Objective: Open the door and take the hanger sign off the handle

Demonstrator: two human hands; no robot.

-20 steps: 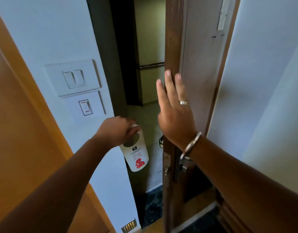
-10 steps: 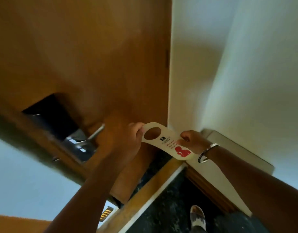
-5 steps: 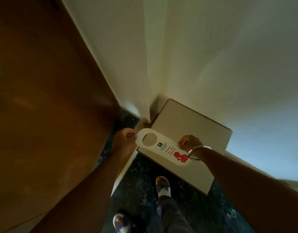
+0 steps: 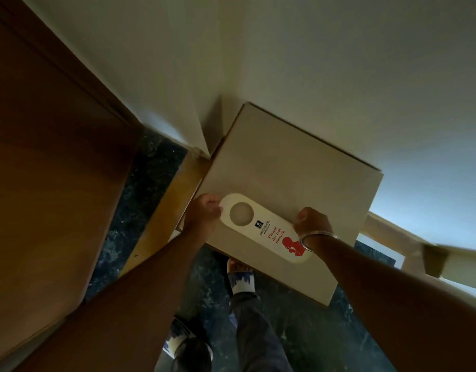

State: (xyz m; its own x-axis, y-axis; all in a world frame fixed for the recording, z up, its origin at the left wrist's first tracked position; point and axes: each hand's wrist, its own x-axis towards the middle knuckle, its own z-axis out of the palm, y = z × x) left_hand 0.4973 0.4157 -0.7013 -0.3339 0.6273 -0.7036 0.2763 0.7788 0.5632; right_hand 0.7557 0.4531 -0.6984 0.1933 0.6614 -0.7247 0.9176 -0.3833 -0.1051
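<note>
The white hanger sign (image 4: 261,226), with a round hole and red "Please do not disturb" print, is off the handle and lies flat just above a beige square top (image 4: 298,167). My left hand (image 4: 203,214) pinches its hole end. My right hand (image 4: 313,222), with a metal bangle at the wrist, grips its long edge near the red figure. The brown wooden door (image 4: 51,157) fills the left side; its handle is out of view.
White walls (image 4: 312,63) meet in a corner behind the beige top. The dark marbled floor (image 4: 148,183) and a wooden threshold strip (image 4: 164,218) lie below, with my two sandalled feet (image 4: 240,277) beside the beige top's near edge.
The view has swung from the door down to the corner. Both hands have carried the sign over the beige top and lowered it closer to the surface.
</note>
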